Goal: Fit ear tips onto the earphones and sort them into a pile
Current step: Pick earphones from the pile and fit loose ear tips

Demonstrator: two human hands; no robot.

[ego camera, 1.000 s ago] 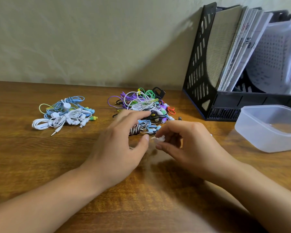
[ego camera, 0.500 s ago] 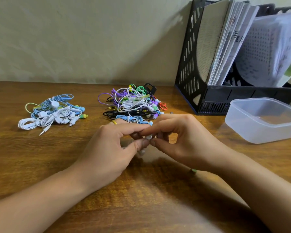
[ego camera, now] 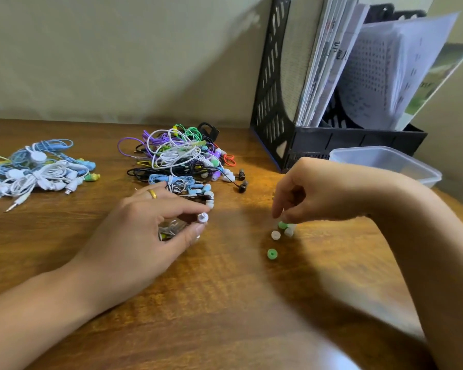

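On the wooden desk I see two hands, well apart from each other. My left hand pinches a white earbud between thumb and first finger. The bud has no tip on it. Its cord is bunched up under the palm. A gold ring sits on one finger.

My right hand reaches down with curled fingers to a small bunch of ear tips, green and white. The fingertips touch the top ones, but I cannot tell if they hold one yet. One white tip lies just beside the bunch. One green tip lies a bit nearer to me, on its own.

Behind my left hand is a big tangle of earphones in many colors. Far to the left is a second pile, mostly white and blue.

At the back right stands a black file rack full of papers. A clear box sits in front of it, behind my right wrist.
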